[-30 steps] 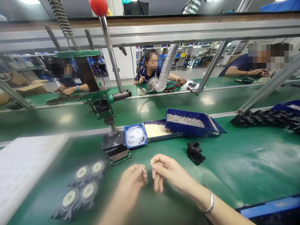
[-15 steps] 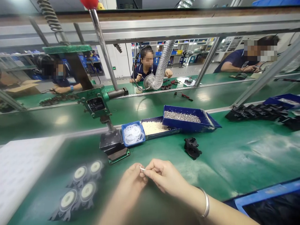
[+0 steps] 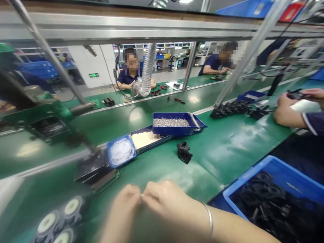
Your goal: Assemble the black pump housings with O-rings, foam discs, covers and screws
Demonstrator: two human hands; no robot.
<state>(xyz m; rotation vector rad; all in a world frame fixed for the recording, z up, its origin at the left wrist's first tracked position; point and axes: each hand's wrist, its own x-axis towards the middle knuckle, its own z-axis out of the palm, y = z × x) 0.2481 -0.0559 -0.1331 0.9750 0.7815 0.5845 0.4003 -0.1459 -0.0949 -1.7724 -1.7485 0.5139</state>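
Observation:
My left hand [image 3: 126,204] and my right hand [image 3: 167,200] meet over the green bench, fingertips pinched together. Between them shows a sliver of a small white part [image 3: 142,195]; the fingers hide most of it and its kind is unclear. Both hands are closed on it, the left somewhat smeared by motion. Beyond them lies a black plastic housing [image 3: 184,152]. To the lower left stand several grey parts with cream round discs [image 3: 47,222], blurred and partly cut off.
Ahead are a blue tray of white rings [image 3: 122,151], a tray of cream pieces [image 3: 145,139] and a bin of metal pins [image 3: 172,122]. A green press [image 3: 50,119] stands left. Right is a blue crate [image 3: 235,197] of black parts. A co-worker's hands [image 3: 286,109] hold a black part.
The view has swung right, bringing the crate and a co-worker's hands into sight. My hands stay together around the small white part, which shows less than before.

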